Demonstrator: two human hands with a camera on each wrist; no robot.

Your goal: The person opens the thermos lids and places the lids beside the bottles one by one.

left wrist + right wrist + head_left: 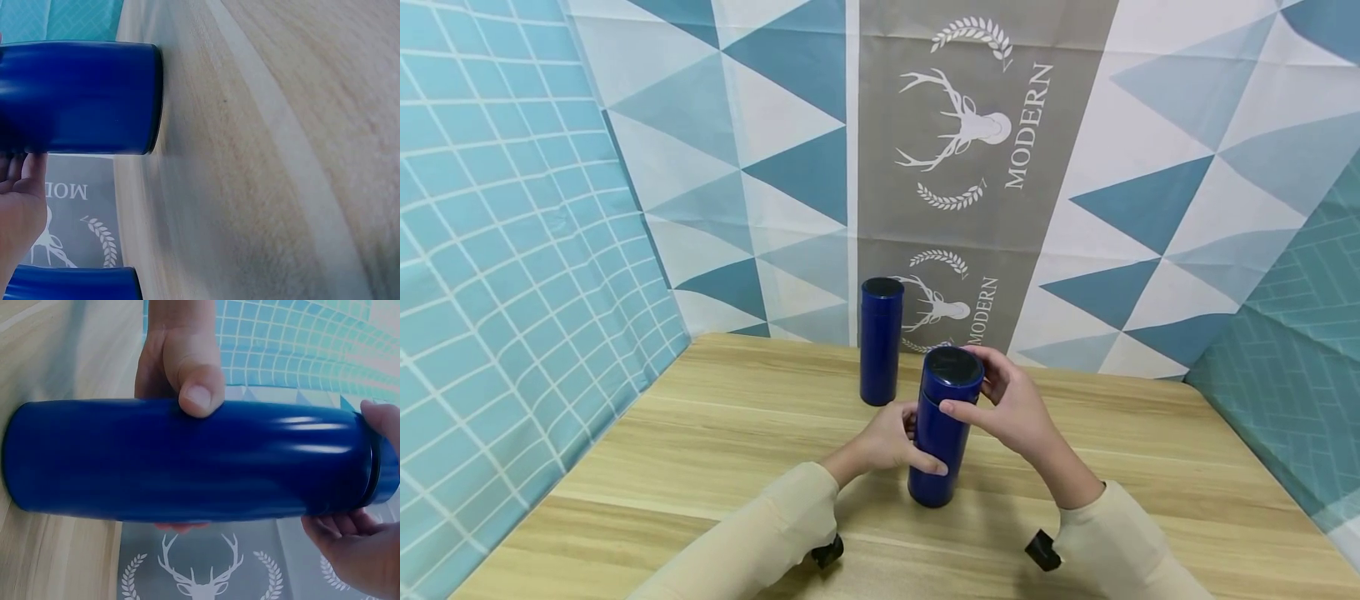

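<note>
A dark blue thermos flask (936,437) with a black-topped lid (953,371) stands nearly upright over the middle of the table, leaning slightly. My left hand (887,440) grips its body from the left, the thumb across the near side. Around the lid, thumb in front and fingers behind, my right hand (1018,408) holds the top. In the right wrist view a narrow dark gap shows between the flask's body (187,462) and lid. Whether the base touches the table I cannot tell.
A second blue flask (880,354) stands upright behind and to the left, near the back edge of the wooden table (715,433). A patterned cloth (790,167) hangs behind, with a blue gridded sheet (497,250) at the left and a teal sheet (1292,358) at the right.
</note>
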